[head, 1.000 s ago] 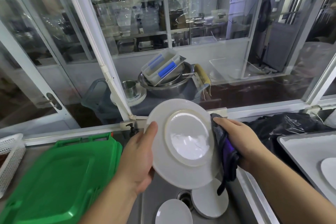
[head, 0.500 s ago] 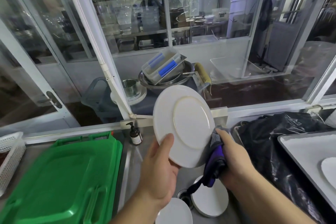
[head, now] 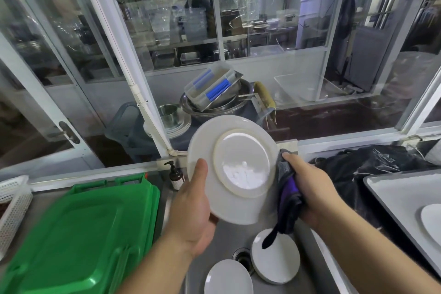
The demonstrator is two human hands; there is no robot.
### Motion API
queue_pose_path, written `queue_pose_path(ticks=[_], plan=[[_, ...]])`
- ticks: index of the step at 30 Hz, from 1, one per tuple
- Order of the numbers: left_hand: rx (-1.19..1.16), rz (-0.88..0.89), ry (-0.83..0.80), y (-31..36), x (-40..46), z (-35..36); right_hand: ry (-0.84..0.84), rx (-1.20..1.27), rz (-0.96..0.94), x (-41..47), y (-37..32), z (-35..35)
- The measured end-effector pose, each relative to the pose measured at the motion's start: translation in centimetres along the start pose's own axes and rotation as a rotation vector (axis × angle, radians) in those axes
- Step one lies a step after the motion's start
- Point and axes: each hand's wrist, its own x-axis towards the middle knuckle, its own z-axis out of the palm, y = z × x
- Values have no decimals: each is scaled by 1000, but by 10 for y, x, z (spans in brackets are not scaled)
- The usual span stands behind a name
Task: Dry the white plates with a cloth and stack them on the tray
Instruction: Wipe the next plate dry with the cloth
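**Plate held over the sink, cloth at its edge**

The left hand (head: 193, 207) grips a white plate (head: 232, 167) at its lower left rim, thumb lying across the surface facing the camera and the other fingers hidden behind. The plate is tilted up on edge above the sink (head: 229, 241), its underside with the raised foot ring turned toward the camera. A bright patch of reflected light sits inside the ring.

The right hand (head: 307, 186) is closed around a bunched cloth (head: 287, 193), grey and purple, and presses it against the plate's right rim. A dark tail of the cloth hangs down below the hand.

In the sink below, two more white plates lie near the drain (head: 242, 258): one (head: 276, 258) just right of it, under the hanging cloth end, and another (head: 228, 277) at the bottom edge of the view.

At far right a grey tray (head: 391, 193) sits on the counter with part of a white plate (head: 432, 222) on it, cut off by the frame. A black plastic bag (head: 362, 164) lies between the tray and the right hand.

To the left of the sink lies a stack of green lids (head: 78, 234), blurred, with a white perforated basket (head: 12, 203) beyond it. A brown pump bottle (head: 175, 174) stands at the back of the sink, just left of the held plate. Behind the glass are metal bowls and a clear box with blue clips (head: 212, 86).
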Motion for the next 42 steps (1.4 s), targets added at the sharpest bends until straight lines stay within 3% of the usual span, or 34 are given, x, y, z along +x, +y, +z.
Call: queue_pose_path(ticks=[4,8,19,23,31,37,42], plan=[[-166,19,56,-18,-8,15,48,132,88,-11,23,15],[-221,-7,-35,-27,-9,13,59,204,138,-12,35,15],[154,128,-16,-30,8,-17,51,34,58,-6,35,5],[32,140,71,-31,12,-9,15,-124,-156,-24,38,9],[23,169,180,-28,22,-4,-59,-1011,-829,-33,48,-2],[161,123,83,-42,13,-10,-355,-1183,-1085,-34,16,2],[230,109,12,-55,2,-15,-405,-1229,-1142,-8,-16,9]])
